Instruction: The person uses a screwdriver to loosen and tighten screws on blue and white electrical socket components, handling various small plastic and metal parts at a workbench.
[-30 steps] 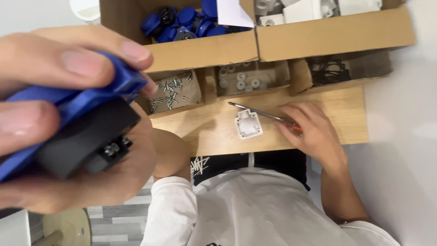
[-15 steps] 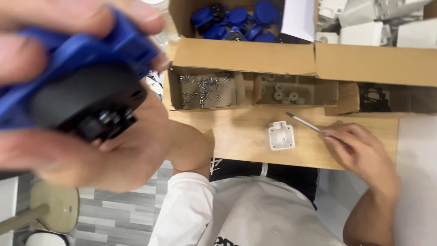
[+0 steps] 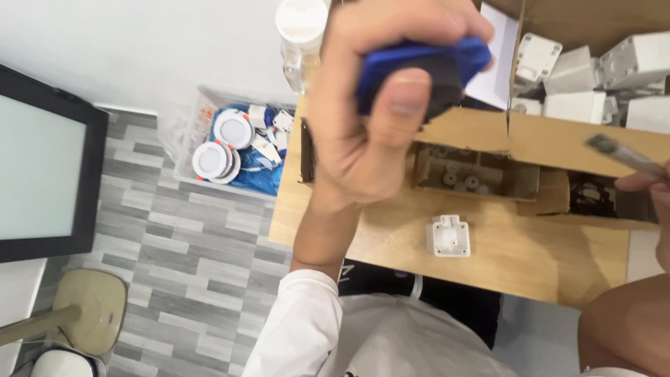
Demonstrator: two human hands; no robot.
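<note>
- Wooden table (image 3: 530, 262): light board filling the lower right of the head view, grey plank floor (image 3: 181, 258) to its left
- Dark-framed screen (image 3: 42, 174) at the far left edge, over the floor; a beige stool (image 3: 87, 318) sits below it
- Cardboard boxes (image 3: 551, 139) along the far side of the table: open compartments facing the person, one holding small grey cylindrical parts (image 3: 460, 174), one to the right with dark parts, too shadowed to identify
- Upper right box holds white plastic housings (image 3: 593, 77), stacked loosely
- Clear bin (image 3: 237, 150) on the floor beside the table's left end, with round white discs and blue wrapping inside
- Left hand (image 3: 370, 119): raised close to the camera, above the table's far left part; fingers and thumb closed firmly around a blue and black part (image 3: 426, 66), thumb pressed across its black face
- Right hand (image 3: 656, 209): only its edge visible at the right border, fingers pinched closed on a thin metal tool (image 3: 621, 153), tip pointing up-left over the box flap
- Small white square housing (image 3: 450, 237) lies alone on the bare table, between the two hands, touching neither
- White bottle (image 3: 301, 35) stands at the table's far corner, partly behind the left hand
</note>
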